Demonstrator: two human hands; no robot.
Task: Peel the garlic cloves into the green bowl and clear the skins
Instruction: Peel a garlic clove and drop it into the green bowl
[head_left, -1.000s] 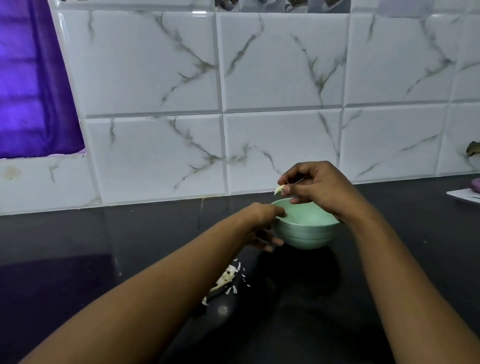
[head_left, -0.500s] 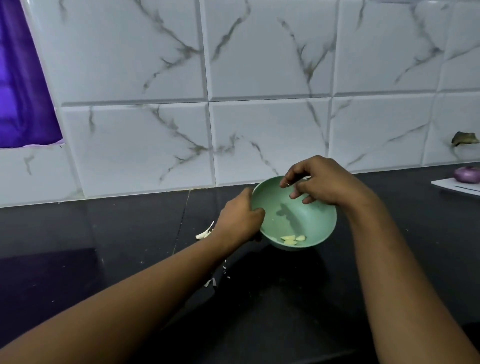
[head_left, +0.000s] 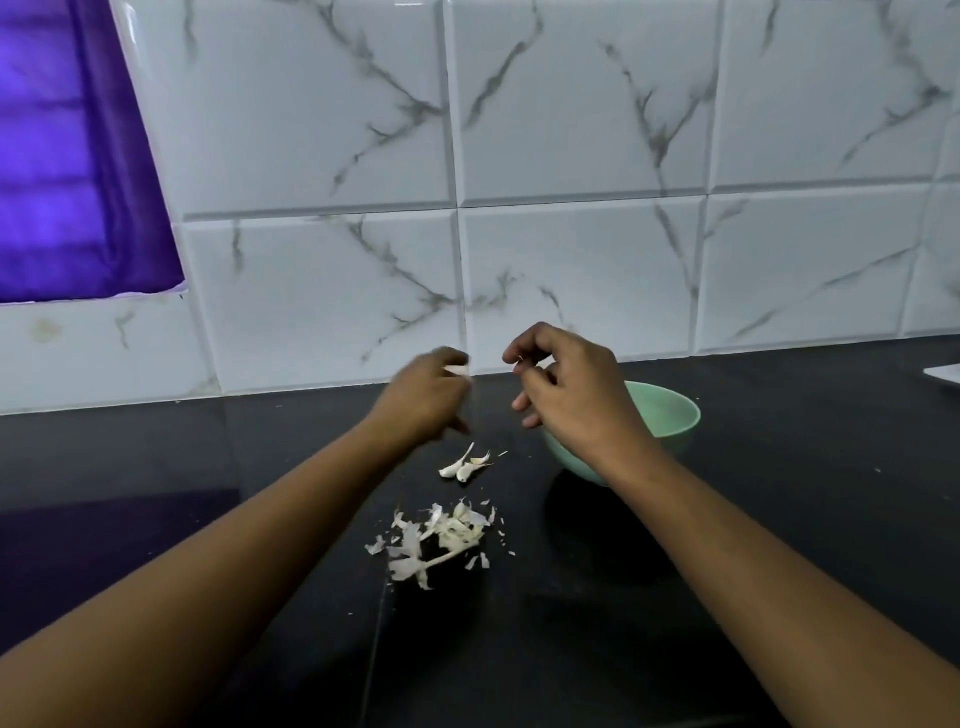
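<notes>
- While the left hand (head_left: 426, 397) pinches a clove (head_left: 459, 370) at its fingertips, the clove's tip pokes out rightward, toward the right hand (head_left: 576, 400).
- Right hand's fingers are curled, thumb meeting forefinger; whether there's skin between them, I can't tell.
- Green bowl (head_left: 672, 415) sits right of the grip, behind the right hand, which is nearer to it.
- Two spare cloves (head_left: 462, 467) lie just under the grip, and the skins (head_left: 441, 535) are closer to the person.

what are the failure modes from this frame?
1. The left hand pinches a garlic clove over the black counter, not over the green bowl; a slip could drop it there.
2. The right hand hangs at the bowl's rim and may knock it.
3. The skin pile lies near two loose cloves; sweeping skins might take them.
</notes>
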